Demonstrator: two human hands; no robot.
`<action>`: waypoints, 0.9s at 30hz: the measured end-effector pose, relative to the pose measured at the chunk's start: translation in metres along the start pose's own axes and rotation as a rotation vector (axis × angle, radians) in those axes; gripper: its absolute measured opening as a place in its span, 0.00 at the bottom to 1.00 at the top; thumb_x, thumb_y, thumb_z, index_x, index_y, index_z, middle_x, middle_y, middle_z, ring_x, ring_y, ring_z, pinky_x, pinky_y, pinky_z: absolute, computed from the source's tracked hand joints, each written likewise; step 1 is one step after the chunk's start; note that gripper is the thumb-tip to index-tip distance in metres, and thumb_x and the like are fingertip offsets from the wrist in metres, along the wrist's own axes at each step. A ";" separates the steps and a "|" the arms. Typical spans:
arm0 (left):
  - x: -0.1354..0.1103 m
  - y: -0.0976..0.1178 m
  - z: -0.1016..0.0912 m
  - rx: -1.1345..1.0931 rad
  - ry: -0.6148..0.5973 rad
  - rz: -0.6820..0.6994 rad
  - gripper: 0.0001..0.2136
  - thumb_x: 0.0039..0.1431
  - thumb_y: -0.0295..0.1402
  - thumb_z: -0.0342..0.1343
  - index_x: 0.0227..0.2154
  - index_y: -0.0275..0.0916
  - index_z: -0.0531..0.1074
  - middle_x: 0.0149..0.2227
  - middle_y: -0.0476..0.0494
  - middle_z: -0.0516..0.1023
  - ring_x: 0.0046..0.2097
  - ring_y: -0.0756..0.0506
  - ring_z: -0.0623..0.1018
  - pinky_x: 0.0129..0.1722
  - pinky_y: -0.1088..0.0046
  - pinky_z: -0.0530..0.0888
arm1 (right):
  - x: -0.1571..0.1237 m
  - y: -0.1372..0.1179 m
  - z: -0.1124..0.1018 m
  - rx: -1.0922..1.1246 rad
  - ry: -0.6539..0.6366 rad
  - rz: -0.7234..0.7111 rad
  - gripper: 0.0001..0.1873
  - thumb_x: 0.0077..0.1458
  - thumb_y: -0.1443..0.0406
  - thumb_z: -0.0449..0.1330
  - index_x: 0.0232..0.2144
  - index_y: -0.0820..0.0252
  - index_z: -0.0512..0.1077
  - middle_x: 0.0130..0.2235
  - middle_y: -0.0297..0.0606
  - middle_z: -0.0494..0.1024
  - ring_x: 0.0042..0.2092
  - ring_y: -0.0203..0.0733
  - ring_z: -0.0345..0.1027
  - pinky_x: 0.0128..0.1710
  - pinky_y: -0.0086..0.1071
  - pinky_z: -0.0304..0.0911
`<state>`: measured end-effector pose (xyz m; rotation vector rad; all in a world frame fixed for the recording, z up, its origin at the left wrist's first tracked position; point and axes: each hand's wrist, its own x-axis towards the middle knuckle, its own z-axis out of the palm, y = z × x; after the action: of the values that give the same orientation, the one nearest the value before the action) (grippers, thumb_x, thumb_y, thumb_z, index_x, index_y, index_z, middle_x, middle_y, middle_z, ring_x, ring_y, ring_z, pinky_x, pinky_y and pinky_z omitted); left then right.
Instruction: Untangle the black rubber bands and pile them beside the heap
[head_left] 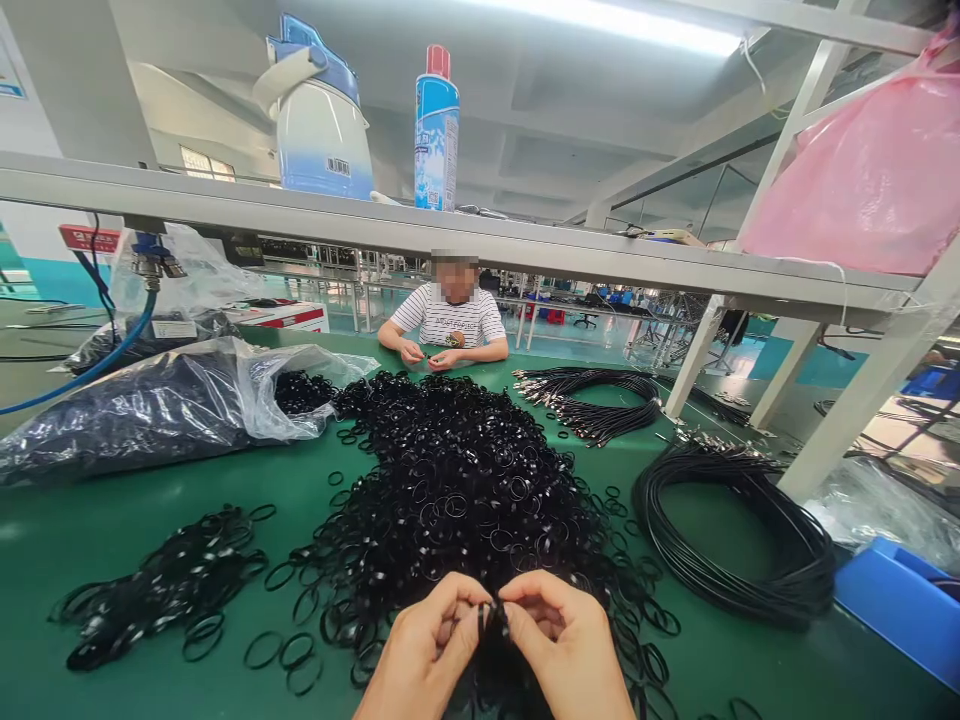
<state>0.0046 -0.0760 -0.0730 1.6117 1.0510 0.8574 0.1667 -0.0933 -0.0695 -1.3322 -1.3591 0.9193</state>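
both hands (491,640) on black rings (491,625)

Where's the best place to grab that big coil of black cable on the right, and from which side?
Probably its left arc, from above with the right hand: the coil of black cable lies flat with an open centre, so fingers can drop inside and the thumb outside, closing round the whole bundle. Its right edge nears the blue bin; that hand now pinches black rings.
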 end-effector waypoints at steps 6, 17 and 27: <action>0.004 0.005 -0.003 -0.185 0.074 -0.075 0.16 0.59 0.49 0.46 0.29 0.41 0.63 0.20 0.59 0.53 0.18 0.57 0.54 0.16 0.82 0.51 | 0.004 0.000 -0.009 0.091 0.067 0.024 0.08 0.54 0.60 0.56 0.33 0.58 0.69 0.29 0.35 0.72 0.31 0.41 0.69 0.28 0.29 0.64; 0.006 -0.004 0.001 -0.247 -0.002 -0.018 0.16 0.55 0.48 0.52 0.29 0.38 0.66 0.23 0.52 0.69 0.21 0.54 0.67 0.20 0.80 0.65 | -0.001 -0.008 -0.001 0.061 -0.159 -0.212 0.17 0.51 0.73 0.52 0.41 0.56 0.73 0.39 0.40 0.73 0.33 0.38 0.71 0.33 0.30 0.66; 0.003 0.008 0.005 -0.149 0.037 -0.065 0.17 0.57 0.48 0.49 0.31 0.38 0.69 0.23 0.53 0.67 0.18 0.56 0.63 0.17 0.82 0.59 | 0.002 0.000 -0.003 0.156 -0.029 -0.020 0.08 0.54 0.65 0.54 0.32 0.60 0.73 0.25 0.34 0.71 0.28 0.38 0.67 0.28 0.28 0.62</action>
<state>0.0120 -0.0759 -0.0659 1.4349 1.0348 0.9035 0.1700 -0.0912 -0.0689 -1.1893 -1.2931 1.0131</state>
